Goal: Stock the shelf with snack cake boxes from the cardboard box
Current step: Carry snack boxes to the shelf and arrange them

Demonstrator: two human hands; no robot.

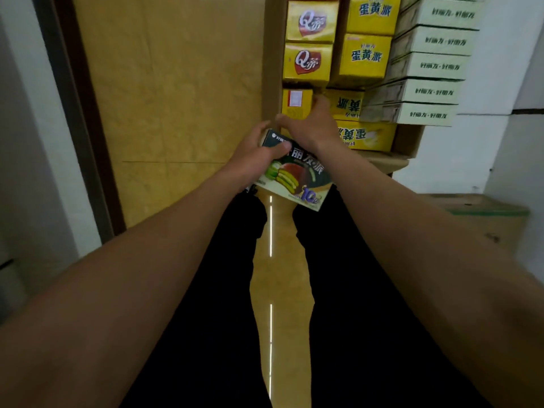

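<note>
A dark green snack cake box with banana and cake pictures is held tilted over my legs, in front of the shelf. My left hand grips its far left corner, thumb on the top face. My right hand lies over the box's far end, with its thumb spread left and its fingers stretched toward the yellow boxes on the lower shelf level. Whether its palm touches the box is hidden. The cardboard box stands on the floor at the right, and its inside is out of sight.
The wooden shelf holds yellow boxes stacked at its left and a tall stack of pale green boxes at its right. A brown door frame and a white wall line the left. Shiny yellow floor tiles lie below.
</note>
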